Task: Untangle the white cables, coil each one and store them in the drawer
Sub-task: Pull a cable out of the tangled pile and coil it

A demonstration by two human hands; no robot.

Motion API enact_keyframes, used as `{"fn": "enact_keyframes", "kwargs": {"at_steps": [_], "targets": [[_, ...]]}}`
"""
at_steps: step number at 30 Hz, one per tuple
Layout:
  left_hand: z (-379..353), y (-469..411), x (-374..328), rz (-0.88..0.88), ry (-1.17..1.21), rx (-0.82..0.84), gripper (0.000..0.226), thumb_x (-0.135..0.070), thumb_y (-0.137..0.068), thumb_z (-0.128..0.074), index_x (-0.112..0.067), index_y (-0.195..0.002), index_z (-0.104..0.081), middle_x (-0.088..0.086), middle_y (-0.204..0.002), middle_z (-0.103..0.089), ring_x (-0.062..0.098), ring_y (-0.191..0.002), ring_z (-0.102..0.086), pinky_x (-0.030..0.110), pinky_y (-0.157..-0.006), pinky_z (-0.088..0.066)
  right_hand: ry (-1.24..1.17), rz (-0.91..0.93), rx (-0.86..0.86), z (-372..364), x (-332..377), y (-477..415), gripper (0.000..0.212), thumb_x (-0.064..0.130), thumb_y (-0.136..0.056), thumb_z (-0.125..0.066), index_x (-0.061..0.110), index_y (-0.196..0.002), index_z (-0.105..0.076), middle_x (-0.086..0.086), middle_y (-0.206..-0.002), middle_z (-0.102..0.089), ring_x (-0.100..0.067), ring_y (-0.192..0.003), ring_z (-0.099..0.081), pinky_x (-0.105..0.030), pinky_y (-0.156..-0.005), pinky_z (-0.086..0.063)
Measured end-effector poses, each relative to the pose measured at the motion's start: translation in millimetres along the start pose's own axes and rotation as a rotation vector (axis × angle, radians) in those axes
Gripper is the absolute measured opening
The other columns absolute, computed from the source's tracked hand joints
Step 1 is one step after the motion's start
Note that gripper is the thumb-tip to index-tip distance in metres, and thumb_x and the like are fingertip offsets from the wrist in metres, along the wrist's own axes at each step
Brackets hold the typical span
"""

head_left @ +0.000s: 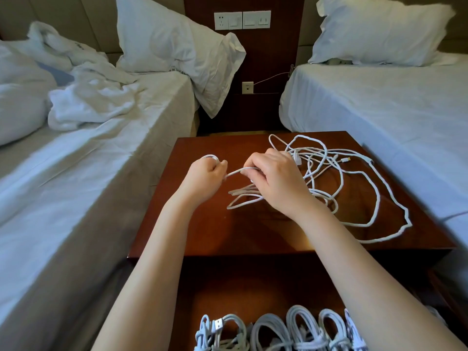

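A tangle of white cables lies on the right half of the dark wooden nightstand. My left hand grips a small loop of one white cable, which sticks out above my fist. My right hand pinches the same cable a short way to the right, and the strand runs taut between the two hands. Loose loops of it hang below my right hand. Below the tabletop the drawer stands open, with several coiled white cables lined up along its front.
A bed with crumpled white bedding and a pillow flanks the nightstand on the left. A made bed with a pillow stands on the right. Wall sockets and switches sit on the dark panel behind, where a thin cord is plugged in.
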State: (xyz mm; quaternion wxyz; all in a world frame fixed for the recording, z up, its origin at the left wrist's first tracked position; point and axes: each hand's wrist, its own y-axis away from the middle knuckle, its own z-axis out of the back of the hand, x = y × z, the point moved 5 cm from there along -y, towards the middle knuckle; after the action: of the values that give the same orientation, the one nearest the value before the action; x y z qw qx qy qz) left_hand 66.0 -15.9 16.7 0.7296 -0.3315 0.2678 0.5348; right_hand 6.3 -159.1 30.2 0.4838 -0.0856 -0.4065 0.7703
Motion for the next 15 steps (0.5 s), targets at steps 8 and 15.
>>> {"fn": "enact_keyframes", "kwargs": {"at_steps": [8,15], "targets": [[-13.8,15.5,-10.8,0.056,0.287,0.456,0.07,-0.058,-0.099,-0.023,-0.014,-0.049,-0.045,-0.002,-0.042,-0.031,0.013,-0.039,-0.025,0.021,-0.044,-0.027,0.021,0.031,-0.128,16.4,-5.8,-3.6,0.026,0.031,-0.092,-0.054,0.011,-0.081,-0.066,0.005,-0.07,-0.063,-0.016,-0.07,-0.052,-0.029,-0.07,-0.035],[-16.3,33.4,-27.5,-0.056,0.482,0.875,0.039,-0.024,-0.087,-0.041,-0.007,-0.052,-0.044,-0.001,-0.041,-0.029,0.013,-0.04,-0.019,0.02,-0.041,-0.021,-0.101,-0.065,-0.109,20.9,-17.9,-2.9,0.042,0.05,-0.088,-0.054,0.01,-0.082,-0.065,0.003,-0.066,-0.059,-0.012,-0.064,-0.049,-0.025,-0.071,-0.033]]}}
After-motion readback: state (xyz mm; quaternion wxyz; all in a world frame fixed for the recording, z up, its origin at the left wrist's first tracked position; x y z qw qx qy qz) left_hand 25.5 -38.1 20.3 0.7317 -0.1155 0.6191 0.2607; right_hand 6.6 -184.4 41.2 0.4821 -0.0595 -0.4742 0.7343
